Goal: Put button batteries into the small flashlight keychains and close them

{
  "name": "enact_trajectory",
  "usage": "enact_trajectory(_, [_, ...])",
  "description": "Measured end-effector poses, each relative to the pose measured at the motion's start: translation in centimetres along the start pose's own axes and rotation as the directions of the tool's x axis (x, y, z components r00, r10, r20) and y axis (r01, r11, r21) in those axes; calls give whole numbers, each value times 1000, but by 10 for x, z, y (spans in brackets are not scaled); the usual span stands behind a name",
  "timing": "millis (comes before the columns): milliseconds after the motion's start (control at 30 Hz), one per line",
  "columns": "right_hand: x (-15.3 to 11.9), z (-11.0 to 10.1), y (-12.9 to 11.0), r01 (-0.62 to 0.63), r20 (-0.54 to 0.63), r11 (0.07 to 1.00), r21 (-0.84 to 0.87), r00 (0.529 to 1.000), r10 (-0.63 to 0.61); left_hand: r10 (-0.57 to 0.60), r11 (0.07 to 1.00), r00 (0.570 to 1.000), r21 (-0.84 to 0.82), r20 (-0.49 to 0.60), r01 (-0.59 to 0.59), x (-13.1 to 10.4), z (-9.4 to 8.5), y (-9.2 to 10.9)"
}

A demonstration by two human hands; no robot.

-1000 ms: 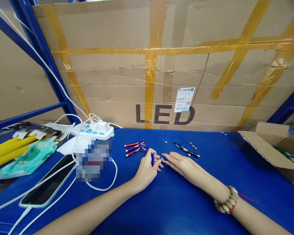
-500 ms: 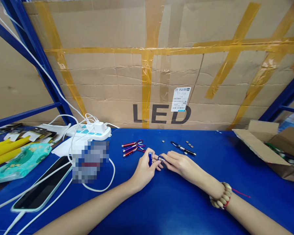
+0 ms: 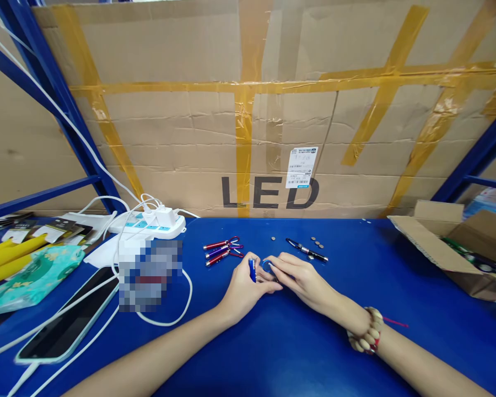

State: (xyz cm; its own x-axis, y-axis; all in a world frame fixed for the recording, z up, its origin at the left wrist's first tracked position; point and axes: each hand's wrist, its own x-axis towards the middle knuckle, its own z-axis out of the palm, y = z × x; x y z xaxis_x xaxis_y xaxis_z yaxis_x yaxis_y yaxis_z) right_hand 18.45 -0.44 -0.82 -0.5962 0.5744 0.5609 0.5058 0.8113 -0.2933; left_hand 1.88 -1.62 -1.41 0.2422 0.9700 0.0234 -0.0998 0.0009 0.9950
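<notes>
My left hand (image 3: 240, 286) is closed around the blue tube of a keychain flashlight (image 3: 252, 270), whose silver end points up. Close beside it, my right hand (image 3: 301, 274) pinches a blue carabiner clip (image 3: 267, 265) between its fingertips. The fingers of both hands nearly meet, and whether clip and tube are joined is hidden. Beyond my left hand lie two red keychain flashlights (image 3: 217, 258) and a purple one (image 3: 217, 252), all with clips. A black and silver flashlight (image 3: 308, 250) rests beyond my right hand. Small button cells (image 3: 317, 242) are scattered near it, with a single button cell (image 3: 273, 239) farther left.
A white power strip (image 3: 149, 225) with cables stands at the back left, near a phone (image 3: 68, 317) and yellow items (image 3: 16, 253). At right is an open cardboard box (image 3: 438, 251). A large carton (image 3: 182, 149) walls off the back of the blue table (image 3: 248, 353).
The thumb of my left hand has stretched toward my right fingers. My right hand has tilted the clip slightly. The whole view has shifted a little.
</notes>
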Motion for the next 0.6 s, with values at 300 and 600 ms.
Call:
enact_trajectory(300, [-11, -67, 61, -652, -123, 502, -567, 671, 732, 86, 925, 996, 371, 13, -85, -3, -3, 6])
enact_trajectory(600, [-26, -72, 81, -711, -139, 337, -617, 521, 842, 111, 701, 992, 704, 57, -119, 4, -10, 3])
